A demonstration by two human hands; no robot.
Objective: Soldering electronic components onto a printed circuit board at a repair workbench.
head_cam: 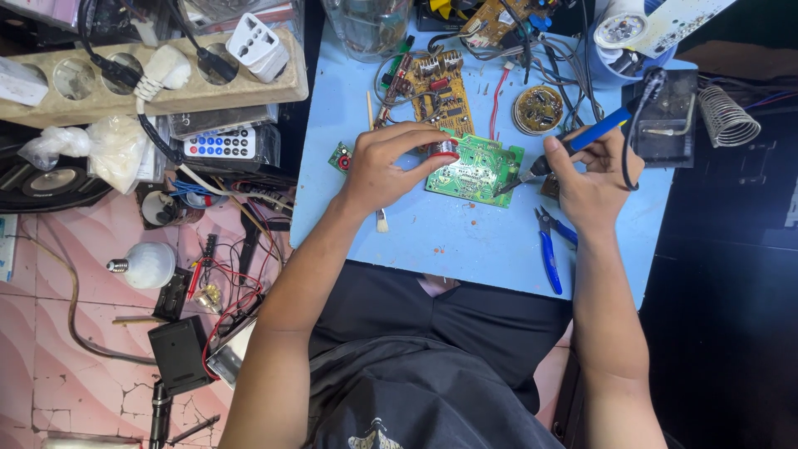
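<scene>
Green board [476, 169]: glossy lacquered laminate, white print, small metal points. Spool [443, 148] under left hand [381, 169]: shiny silvery wire. Iron [582, 138] in right hand [592, 181]: blue smooth plastic grip, dark metal tip. Table [465, 241]: pale blue, matt, speckled with crumbs. Pliers [549, 248]: blue rubbery handles, dull steel jaws. Brown board [437, 91]: matt laminate, copper-coloured parts. Stand coil [728, 116]: bare grey metal wire. Power strip [150, 87]: yellowed, grimy plastic. Bulb [148, 264]: white matt plastic dome, metal base. Floor [58, 333]: pink, glazed, cracked tile. Shirt [416, 391]: dark soft cloth.
</scene>
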